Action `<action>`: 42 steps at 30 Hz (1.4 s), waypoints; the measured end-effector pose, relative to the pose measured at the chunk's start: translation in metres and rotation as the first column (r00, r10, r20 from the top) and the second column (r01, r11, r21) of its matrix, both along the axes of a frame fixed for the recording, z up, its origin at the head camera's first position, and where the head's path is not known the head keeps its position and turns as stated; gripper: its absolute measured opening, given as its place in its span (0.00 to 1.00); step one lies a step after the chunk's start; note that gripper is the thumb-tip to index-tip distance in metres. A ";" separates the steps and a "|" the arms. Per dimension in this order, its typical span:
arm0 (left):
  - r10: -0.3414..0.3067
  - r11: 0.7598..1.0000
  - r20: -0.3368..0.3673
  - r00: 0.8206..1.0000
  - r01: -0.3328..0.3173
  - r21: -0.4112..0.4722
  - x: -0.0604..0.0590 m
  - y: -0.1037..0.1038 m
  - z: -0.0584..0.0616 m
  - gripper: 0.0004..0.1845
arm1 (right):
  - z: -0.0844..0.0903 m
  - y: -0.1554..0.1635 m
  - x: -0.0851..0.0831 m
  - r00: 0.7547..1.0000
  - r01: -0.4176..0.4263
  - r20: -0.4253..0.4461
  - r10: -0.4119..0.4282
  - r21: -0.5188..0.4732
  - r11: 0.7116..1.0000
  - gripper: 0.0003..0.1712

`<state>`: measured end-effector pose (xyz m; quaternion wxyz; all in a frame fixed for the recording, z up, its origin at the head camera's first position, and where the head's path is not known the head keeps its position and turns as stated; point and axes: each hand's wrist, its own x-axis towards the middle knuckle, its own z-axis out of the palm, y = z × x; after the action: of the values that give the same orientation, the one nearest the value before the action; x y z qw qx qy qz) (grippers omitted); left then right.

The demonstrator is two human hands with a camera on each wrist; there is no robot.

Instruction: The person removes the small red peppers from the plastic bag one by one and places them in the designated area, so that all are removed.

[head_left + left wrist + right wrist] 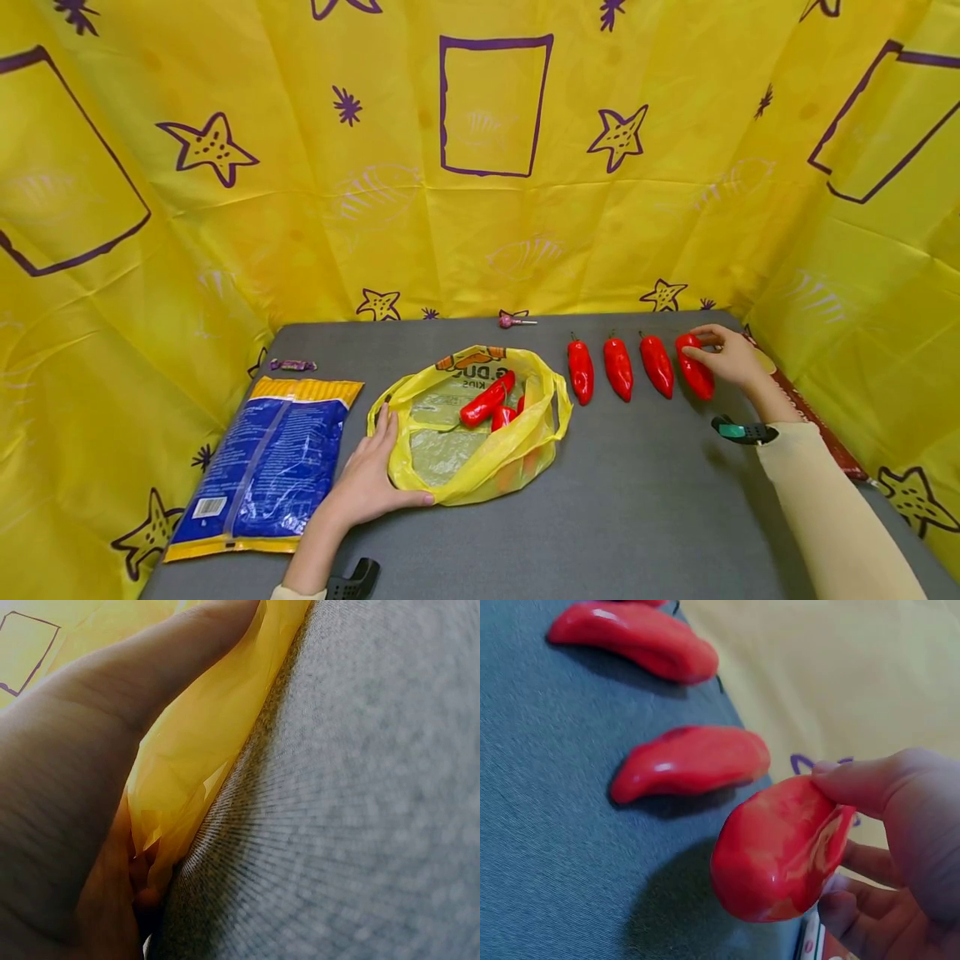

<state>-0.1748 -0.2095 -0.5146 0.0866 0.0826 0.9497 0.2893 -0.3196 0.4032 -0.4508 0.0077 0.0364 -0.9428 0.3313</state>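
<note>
Head view: right grip [726, 357] pinching rightmost red pepper [695, 367], left grip [372, 481] flat, fingers relaxed, on yellow bag [480, 471] left of the pepper.

makeshift recording booth, yellow star-printed plastic sheeting [487, 208] as walls, grey felt-covered table [637, 500]
</note>
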 end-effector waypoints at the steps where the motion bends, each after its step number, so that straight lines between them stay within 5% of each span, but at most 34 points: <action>1: 0.001 1.000 0.001 1.000 -0.001 0.000 0.000 0.000 0.000 0.82 | -0.001 0.002 -0.002 1.000 -0.004 0.012 0.004 0.005 1.000 0.33; 9: 0.002 1.000 0.000 1.000 -0.002 0.007 0.000 0.000 0.000 0.82 | -0.011 0.015 -0.015 0.997 0.000 0.073 -0.001 0.017 1.000 0.37; 21: 0.002 1.000 -0.002 1.000 -0.002 0.014 0.002 0.001 0.000 0.82 | -0.034 0.015 -0.022 0.999 0.046 -0.029 -0.045 0.027 0.999 0.33; 42: -0.003 1.000 -0.004 1.000 0.003 0.009 0.000 0.000 -0.001 0.82 | -0.031 0.012 -0.022 0.995 0.077 -0.070 -0.070 0.101 0.992 0.35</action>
<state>-0.1747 -0.2091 -0.5161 0.0848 0.0848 0.9485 0.2932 -0.3418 0.4151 -0.4819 0.0495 0.0129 -0.9586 0.2800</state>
